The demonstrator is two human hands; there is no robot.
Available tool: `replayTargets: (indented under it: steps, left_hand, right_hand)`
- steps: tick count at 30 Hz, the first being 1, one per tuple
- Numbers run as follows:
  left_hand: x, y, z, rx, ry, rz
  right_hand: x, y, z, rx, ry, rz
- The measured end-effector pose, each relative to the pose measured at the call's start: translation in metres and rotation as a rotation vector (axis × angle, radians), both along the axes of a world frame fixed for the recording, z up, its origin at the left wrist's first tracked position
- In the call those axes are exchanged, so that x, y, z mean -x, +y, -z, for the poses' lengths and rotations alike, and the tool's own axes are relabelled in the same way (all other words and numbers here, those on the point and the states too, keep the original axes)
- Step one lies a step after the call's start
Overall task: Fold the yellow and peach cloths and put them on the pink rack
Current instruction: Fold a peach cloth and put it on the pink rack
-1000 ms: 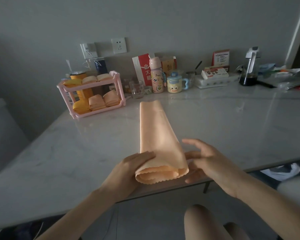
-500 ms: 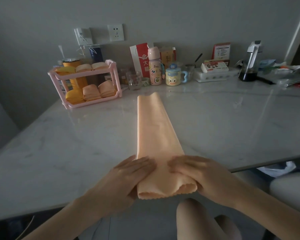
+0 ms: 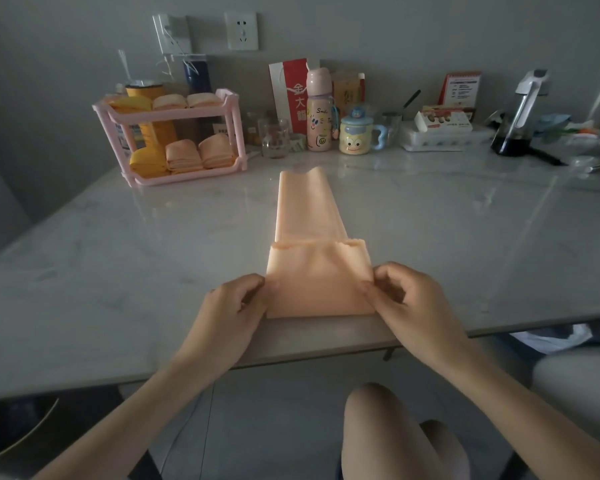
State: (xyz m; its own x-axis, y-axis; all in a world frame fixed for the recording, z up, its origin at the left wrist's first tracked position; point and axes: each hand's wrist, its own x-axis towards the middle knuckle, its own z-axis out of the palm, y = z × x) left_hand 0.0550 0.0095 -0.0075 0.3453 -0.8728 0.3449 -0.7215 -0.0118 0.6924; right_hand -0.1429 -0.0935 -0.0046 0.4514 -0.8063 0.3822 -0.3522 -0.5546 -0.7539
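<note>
The scene is viewed from a single head-worn camera, aimed forward and down across the counter [image 3: 118, 271], with the near edge close and the wall [image 3: 395, 26] far.

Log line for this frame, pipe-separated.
phase: folding peach cloth | near end folded over | left hand: pinches left edge | right hand: pinches right edge | pink rack: folded cloths on both shelves

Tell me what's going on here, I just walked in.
A person is folding a peach cloth on the table. The left hand and right hand each pinch a side of its near end, which lies doubled over the long strip. The pink rack at the back left holds folded yellow and peach cloths.
</note>
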Motion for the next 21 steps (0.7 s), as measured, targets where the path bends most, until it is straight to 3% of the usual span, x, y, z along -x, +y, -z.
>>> replayTargets:
  steps: [5, 8, 10, 14, 17, 21]
  left_hand:
    - [0.018, -0.014, -0.001, -0.075, -0.101, -0.295]
    - [0.031, -0.015, -0.005, -0.117, -0.235, -0.378]
    - [0.032, -0.015, -0.007, -0.066, -0.284, -0.365]
    - [0.021, -0.024, 0.003, 0.108, -0.565, -0.138]
    - [0.016, -0.026, 0.005, 0.086, -0.518, -0.041]
    - [0.012, -0.020, 0.009, 0.017, -0.492, -0.033]
  right_hand:
    - [-0.020, 0.001, 0.001, 0.100, 0.166, 0.213]
    - [-0.027, 0.004, 0.005, 0.344, 0.246, 0.303]
    - [-0.029, 0.006, 0.010, 0.437, 0.311, 0.325]
    - [-0.035, 0.005, 0.001, 0.475, 0.363, 0.337]
    - [-0.046, 0.015, -0.007, 0.552, 0.367, 0.119]
    - [-0.048, 0.026, 0.007, 0.401, 0.471, -0.313]
